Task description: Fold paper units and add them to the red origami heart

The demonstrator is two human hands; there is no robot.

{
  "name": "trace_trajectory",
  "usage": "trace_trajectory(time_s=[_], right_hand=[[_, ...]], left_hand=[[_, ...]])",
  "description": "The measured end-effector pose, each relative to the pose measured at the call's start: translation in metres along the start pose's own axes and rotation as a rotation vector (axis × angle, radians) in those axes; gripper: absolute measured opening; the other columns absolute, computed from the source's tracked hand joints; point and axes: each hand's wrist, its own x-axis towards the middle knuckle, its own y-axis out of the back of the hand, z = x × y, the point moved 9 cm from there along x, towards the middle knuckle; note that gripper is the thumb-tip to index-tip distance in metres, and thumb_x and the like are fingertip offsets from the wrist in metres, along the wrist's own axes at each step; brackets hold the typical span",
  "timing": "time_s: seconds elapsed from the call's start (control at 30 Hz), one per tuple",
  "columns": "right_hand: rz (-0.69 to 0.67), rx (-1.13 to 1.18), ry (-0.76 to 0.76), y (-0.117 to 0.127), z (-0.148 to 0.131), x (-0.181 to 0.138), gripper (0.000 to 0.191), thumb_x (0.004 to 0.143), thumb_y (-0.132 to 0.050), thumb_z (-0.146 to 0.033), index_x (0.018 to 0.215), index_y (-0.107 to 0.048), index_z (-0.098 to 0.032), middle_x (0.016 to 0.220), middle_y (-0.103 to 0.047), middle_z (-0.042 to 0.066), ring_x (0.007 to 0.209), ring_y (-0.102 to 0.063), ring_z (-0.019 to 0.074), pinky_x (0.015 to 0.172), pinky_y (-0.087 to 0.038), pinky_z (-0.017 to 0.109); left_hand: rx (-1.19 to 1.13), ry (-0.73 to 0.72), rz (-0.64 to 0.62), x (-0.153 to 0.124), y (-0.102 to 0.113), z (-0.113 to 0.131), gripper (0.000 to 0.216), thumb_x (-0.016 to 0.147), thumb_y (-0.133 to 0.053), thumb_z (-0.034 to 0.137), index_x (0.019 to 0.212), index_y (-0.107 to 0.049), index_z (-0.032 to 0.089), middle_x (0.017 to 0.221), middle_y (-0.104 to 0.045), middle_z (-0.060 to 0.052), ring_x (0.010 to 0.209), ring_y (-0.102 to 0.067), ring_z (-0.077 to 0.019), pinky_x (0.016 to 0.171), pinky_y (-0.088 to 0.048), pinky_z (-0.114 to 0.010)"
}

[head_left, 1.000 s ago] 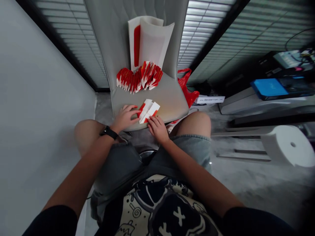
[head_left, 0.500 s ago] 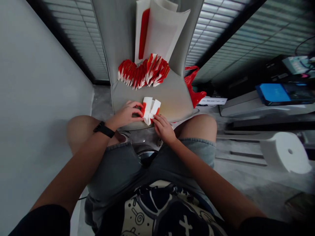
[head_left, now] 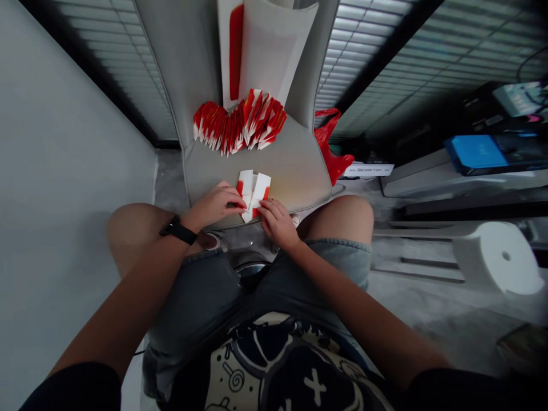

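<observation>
A small folded piece of white paper with red edges [head_left: 252, 193] lies on the front of a grey padded chair seat [head_left: 295, 165]. My left hand [head_left: 214, 205] grips its left side, fingertips against the red edge. My right hand [head_left: 277, 224] presses on its lower right corner, partly covering it. Behind them, a curved row of several folded red-and-white paper pieces [head_left: 238, 121] sits on the seat. White sheets with a red stripe [head_left: 261, 51] lean against the backrest, cut off by the top of the view.
A red plastic bag [head_left: 331, 149] hangs at the seat's right side, near a white box [head_left: 368, 170]. A grey wall [head_left: 72, 171] runs along the left. A blue-topped device [head_left: 475, 151] and a white roll [head_left: 499, 257] stand to the right, above a grey floor.
The folded paper has turned from a diagonal lie to nearly upright in the view, its flaps closer together. Both hands stay on it. The view has shifted slightly.
</observation>
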Motion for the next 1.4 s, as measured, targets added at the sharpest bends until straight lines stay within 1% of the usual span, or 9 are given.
trace_trajectory(time_s=[0.3,0.5,0.63,0.8,0.93,1.07,1.23,1.3,1.4], right_hand=[[-0.008,-0.005,-0.017,-0.007,0.000,-0.008,0.040,0.097,-0.049,-0.014,0.133,-0.064,-0.020,0.143,-0.059,0.012,0.140,-0.048,0.0253,0.122,-0.036,0.053],[-0.048,-0.055,0.027,-0.009,-0.006,-0.011,0.042,0.099,-0.053,-0.027,0.140,-0.060,-0.020,0.152,-0.051,0.013,0.144,-0.042,0.0282,0.123,-0.031,0.055],[-0.073,-0.063,0.033,-0.011,-0.007,-0.011,0.043,0.100,-0.054,-0.030,0.141,-0.059,-0.022,0.154,-0.049,0.013,0.145,-0.040,0.0289,0.124,-0.029,0.057],[-0.052,-0.088,0.042,-0.007,-0.011,-0.010,0.042,0.100,-0.054,-0.031,0.140,-0.060,-0.021,0.153,-0.049,0.014,0.144,-0.042,0.0283,0.124,-0.031,0.055],[0.017,-0.132,0.062,-0.002,-0.020,-0.010,0.041,0.100,-0.056,-0.033,0.138,-0.062,-0.018,0.148,-0.055,0.015,0.142,-0.046,0.0287,0.122,-0.034,0.053],[0.078,-0.146,0.048,0.001,-0.024,-0.008,0.040,0.098,-0.059,-0.031,0.136,-0.063,-0.018,0.143,-0.059,0.016,0.138,-0.050,0.0295,0.121,-0.036,0.054],[0.101,-0.058,0.063,0.011,-0.024,-0.003,0.032,0.097,-0.058,-0.028,0.127,-0.069,-0.022,0.134,-0.066,0.013,0.130,-0.057,0.0286,0.118,-0.041,0.053],[0.152,0.024,-0.028,0.021,-0.013,0.003,0.029,0.099,-0.055,-0.028,0.122,-0.071,-0.023,0.126,-0.069,0.012,0.121,-0.062,0.0259,0.111,-0.048,0.048],[0.281,0.083,-0.422,0.039,0.025,0.013,0.030,0.100,-0.051,-0.029,0.116,-0.073,-0.017,0.111,-0.073,0.015,0.104,-0.068,0.0250,0.095,-0.055,0.040]], left_hand=[[0.071,0.077,0.002,-0.005,-0.003,0.005,0.014,0.093,-0.067,0.033,0.101,-0.073,0.024,0.098,-0.073,-0.002,0.091,-0.057,-0.0211,0.086,-0.043,-0.036],[0.116,0.138,0.081,-0.014,-0.001,0.004,0.013,0.094,-0.065,0.030,0.103,-0.069,0.021,0.105,-0.069,-0.004,0.099,-0.058,-0.0218,0.087,-0.045,-0.036],[0.237,0.129,0.111,-0.022,-0.005,0.020,0.015,0.098,-0.058,0.028,0.103,-0.070,0.021,0.106,-0.068,-0.005,0.099,-0.058,-0.0220,0.089,-0.047,-0.038],[0.473,0.165,0.111,-0.036,-0.021,0.052,0.024,0.098,-0.053,0.020,0.115,-0.070,0.020,0.112,-0.071,-0.009,0.107,-0.061,-0.0263,0.093,-0.051,-0.044],[0.500,0.195,0.199,-0.047,-0.037,0.072,0.034,0.099,-0.047,0.018,0.126,-0.067,0.015,0.123,-0.070,-0.014,0.119,-0.062,-0.0263,0.105,-0.051,-0.044],[0.521,0.255,0.282,-0.057,-0.055,0.081,0.050,0.099,-0.046,0.025,0.147,-0.050,0.012,0.145,-0.058,-0.016,0.138,-0.051,-0.0304,0.114,-0.046,-0.048],[0.504,0.351,0.266,-0.060,-0.069,0.089,0.054,0.097,-0.048,0.026,0.150,-0.048,0.015,0.155,-0.047,-0.017,0.147,-0.040,-0.0354,0.115,-0.043,-0.055],[0.486,0.384,0.276,-0.058,-0.062,0.091,0.050,0.097,-0.047,0.026,0.147,-0.051,0.018,0.152,-0.050,-0.017,0.143,-0.044,-0.0364,0.111,-0.045,-0.056],[0.399,0.392,0.298,-0.048,-0.036,0.084,0.040,0.101,-0.043,0.026,0.137,-0.059,0.019,0.134,-0.065,-0.015,0.124,-0.061,-0.0323,0.101,-0.051,-0.050]])
